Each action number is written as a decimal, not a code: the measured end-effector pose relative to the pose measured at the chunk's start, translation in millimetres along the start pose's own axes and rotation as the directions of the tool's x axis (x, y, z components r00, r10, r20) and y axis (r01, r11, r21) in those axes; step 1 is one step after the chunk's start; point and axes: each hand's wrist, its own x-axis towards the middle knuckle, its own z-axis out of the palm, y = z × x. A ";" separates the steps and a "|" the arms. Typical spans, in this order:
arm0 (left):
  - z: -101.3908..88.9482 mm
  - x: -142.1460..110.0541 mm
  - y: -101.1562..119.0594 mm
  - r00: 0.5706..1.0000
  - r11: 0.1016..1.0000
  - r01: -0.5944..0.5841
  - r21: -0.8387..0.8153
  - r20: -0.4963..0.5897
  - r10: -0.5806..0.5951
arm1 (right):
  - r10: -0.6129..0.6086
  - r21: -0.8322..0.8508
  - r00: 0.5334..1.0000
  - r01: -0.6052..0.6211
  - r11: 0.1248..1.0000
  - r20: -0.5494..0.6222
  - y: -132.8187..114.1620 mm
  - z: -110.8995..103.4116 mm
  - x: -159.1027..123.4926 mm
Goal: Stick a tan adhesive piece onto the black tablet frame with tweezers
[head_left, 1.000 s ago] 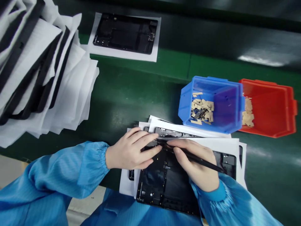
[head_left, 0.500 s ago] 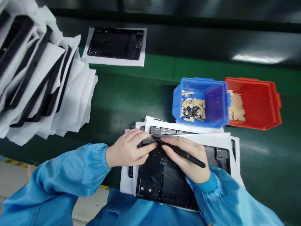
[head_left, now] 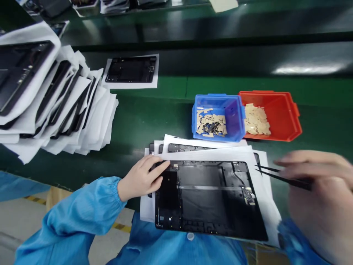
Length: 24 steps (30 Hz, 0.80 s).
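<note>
A black tablet housing (head_left: 204, 200) lies inner side up on a white sheet, over more sheets and housings, in front of me. My left hand (head_left: 142, 176) rests at its upper left corner, fingers stretched out and touching it, holding nothing I can see. Off to the right of the housing, my right hand (head_left: 320, 180) is blurred but closed around black tweezers (head_left: 289, 179). The tweezers' tips point left, apart from each other, over the white sheet's right edge. A pale strip runs across the housing towards a small circuit board (head_left: 248, 196).
A blue bin (head_left: 231, 117) with beige scraps and dark bits stands behind the housing, beside a red bin (head_left: 284, 114) holding beige pieces. At left leans a tall stack of housings and white sheets (head_left: 91, 121). Another housing (head_left: 131, 69) lies farther back.
My right hand has moved right, off the housing, with the tweezers. The left hand stays at the corner, its fingers shifted slightly. The camera view has shifted, showing more of the background.
</note>
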 end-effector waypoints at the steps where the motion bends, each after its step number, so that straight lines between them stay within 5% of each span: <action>1: -1.3 -0.8 2.8 1.000 1.000 0.012 0.016 0.025 -0.013 | 0.025 0.005 0.999 -0.025 1.000 -0.028 2.9 -10.4 -0.2; 7: -11.2 9.7 13.6 0.985 0.990 -0.018 0.140 0.172 -0.006 | 0.039 -0.152 0.997 -0.028 0.988 0.069 34.2 -48.2 -2.4; 13: -11.5 31.2 16.8 0.993 0.999 0.018 0.037 0.119 -0.022 | 0.019 -0.505 0.951 0.147 0.851 0.308 90.8 -48.3 23.1; 18: 1.5 80.6 33.2 0.990 0.993 0.078 -0.084 0.126 -0.067 | -0.062 -0.487 0.919 0.262 0.834 0.388 108.1 -28.7 32.8; 24: 16.8 108.0 46.5 0.957 0.998 0.052 -0.019 0.286 -0.044 | -0.189 -0.411 0.893 0.365 0.835 0.409 128.4 -36.8 40.6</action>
